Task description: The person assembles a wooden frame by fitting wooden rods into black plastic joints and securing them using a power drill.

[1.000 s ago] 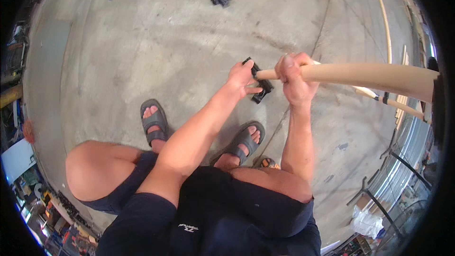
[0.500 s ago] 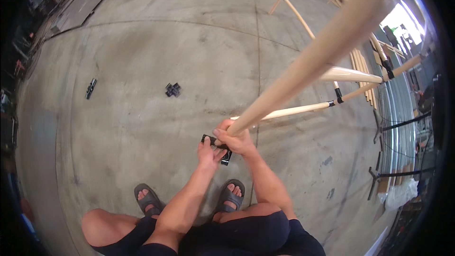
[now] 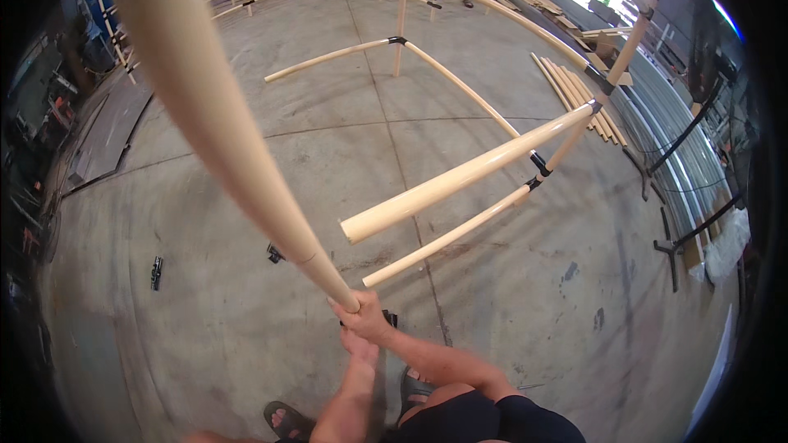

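My right hand [image 3: 368,317] is closed around the lower end of a long cream-coloured pipe [image 3: 238,131], which rises toward the upper left and looms close to the camera. Just under it, my left hand [image 3: 359,346] grips a black pipe joint [image 3: 391,318] at the pipe's foot; most of its fingers are hidden behind my right hand. Whether the pipe sits inside the joint cannot be seen. Right of my hands stands a frame of similar pipes, with the loose ends of an upper rail [image 3: 460,176] and a lower rail [image 3: 447,234] pointing toward me.
Two loose black joints lie on the concrete floor: one [image 3: 156,273] at the left, another [image 3: 276,253] partly behind the pipe. Several pipes [image 3: 579,98] lie beyond the frame. Long metal lengths [image 3: 669,148], black stands [image 3: 675,248] and clear plastic [image 3: 726,246] line the right side.
The pipe has swung from leaning up to the right to leaning up to the left. My view has lifted, showing more of the frame. Both hands stay at the pipe's lower end.
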### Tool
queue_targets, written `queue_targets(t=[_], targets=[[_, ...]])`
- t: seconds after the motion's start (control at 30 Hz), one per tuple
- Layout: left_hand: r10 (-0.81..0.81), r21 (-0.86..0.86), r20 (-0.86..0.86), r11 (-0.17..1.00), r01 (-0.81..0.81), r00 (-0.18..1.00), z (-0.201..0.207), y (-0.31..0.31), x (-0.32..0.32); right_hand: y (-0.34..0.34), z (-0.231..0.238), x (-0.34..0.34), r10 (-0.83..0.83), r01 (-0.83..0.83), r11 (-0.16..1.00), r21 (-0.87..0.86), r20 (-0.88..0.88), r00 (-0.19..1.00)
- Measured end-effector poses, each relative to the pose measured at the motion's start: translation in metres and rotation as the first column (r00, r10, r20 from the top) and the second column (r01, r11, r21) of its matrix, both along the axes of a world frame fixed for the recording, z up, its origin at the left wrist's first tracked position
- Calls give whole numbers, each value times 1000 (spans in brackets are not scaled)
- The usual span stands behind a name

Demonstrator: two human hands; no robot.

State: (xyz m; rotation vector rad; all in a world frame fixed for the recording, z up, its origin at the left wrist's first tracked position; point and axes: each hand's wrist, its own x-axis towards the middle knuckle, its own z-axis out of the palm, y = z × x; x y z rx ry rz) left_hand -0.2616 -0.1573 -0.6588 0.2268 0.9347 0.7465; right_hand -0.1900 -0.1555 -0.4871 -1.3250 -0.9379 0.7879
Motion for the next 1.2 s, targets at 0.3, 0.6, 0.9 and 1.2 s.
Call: queue_targets(t=[0.3, 0.6, 0.9, 1.2], targets=[[-349, -46, 67, 935, 353, 935, 20, 38, -34, -6, 31, 32, 291, -305, 943, -137, -108, 950], [-106, 159, 15, 982, 102, 994, 114, 13, -13, -8, 24, 33, 218, -216, 975, -45, 38, 975], [-85, 45, 92, 996, 81, 992, 99, 14, -20, -86, -63, 45, 4, 159, 822, -547, 284, 959], [-308, 49, -231, 944, 327, 923, 110, 44, -34, -73, -75, 20, -283, 124, 940, -319, -520, 806]])
